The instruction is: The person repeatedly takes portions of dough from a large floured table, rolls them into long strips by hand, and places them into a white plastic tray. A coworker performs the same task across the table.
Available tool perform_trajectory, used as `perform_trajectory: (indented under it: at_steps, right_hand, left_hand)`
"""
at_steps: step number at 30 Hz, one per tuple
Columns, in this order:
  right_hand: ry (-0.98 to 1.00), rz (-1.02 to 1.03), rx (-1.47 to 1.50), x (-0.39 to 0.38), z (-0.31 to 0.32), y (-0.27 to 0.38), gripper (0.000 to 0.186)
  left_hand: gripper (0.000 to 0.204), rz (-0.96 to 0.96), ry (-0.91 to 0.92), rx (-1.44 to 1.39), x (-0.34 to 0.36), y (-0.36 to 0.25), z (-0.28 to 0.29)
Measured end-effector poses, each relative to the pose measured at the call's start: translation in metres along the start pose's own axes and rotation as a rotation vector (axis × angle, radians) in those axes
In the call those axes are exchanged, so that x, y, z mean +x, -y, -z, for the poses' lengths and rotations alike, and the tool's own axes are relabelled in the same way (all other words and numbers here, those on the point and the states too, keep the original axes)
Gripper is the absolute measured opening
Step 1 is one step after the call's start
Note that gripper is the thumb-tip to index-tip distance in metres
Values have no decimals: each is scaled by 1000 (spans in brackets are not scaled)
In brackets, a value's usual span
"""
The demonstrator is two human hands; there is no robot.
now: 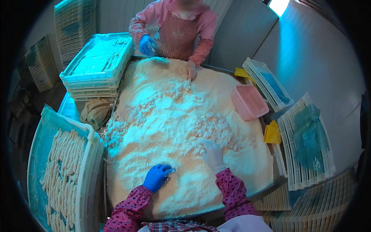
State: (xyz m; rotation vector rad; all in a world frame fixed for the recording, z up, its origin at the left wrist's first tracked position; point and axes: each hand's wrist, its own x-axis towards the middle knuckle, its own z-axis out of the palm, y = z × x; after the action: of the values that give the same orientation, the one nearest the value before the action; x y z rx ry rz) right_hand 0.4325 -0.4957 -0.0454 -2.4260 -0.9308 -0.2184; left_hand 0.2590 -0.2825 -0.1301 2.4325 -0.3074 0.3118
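A wide bed of pale breadcrumb-like coating [154, 143] covers the worktable before me. My left hand [157, 178], in a blue glove, rests low on the crumbs with its fingers curled in; anything inside them is hidden. My right hand [211, 154], in a whitish glove, reaches into the crumbs with fingers and thumb apart. Its fingertips are hard to tell from the coating. Just beyond it lies a heap of crumb-coated pieces [212, 129]. More coated pieces [177, 89] run in a loose band farther back.
At left, a stacked tray [91, 154] holds rows of coated strips; behind it are a cloth [96, 112] and more filled trays [92, 77]. A pink basket [249, 102] and yellow cloth [272, 132] sit at right, near crates [307, 143]. A co-worker [179, 34] stands opposite, hands over the crumbs.
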Motion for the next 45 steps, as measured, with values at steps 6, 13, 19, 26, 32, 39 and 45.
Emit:
perform_trajectory:
  at_steps: [6,13,19,26,32,39,45]
  right_hand:
    - [232,71,-280,-12,9,1,36]
    - [-83,37,-212,-15,-2,10,23]
    - [55,-204,3,-8,7,0,19]
    - [-96,-44,-253,-20,-7,8,26]
    - [9,24,-364,1,-24,14,19]
    - [-189,-462,808,1,15,-7,9]
    - [104,198,126,-33,13,87,29]
  left_hand:
    - [41,162,-228,-105,-26,22,21]
    - [50,323,-432,-161,-51,33,24]
    - [53,338,-494,-73,-35,34,53]
    - [53,445,-438,-69,-70,39,45]
    - [51,418,-362,-27,-69,38,53]
    - [48,447,-378,-81,-96,38,48]
    - [66,444,-310,-44,-102,35,60]
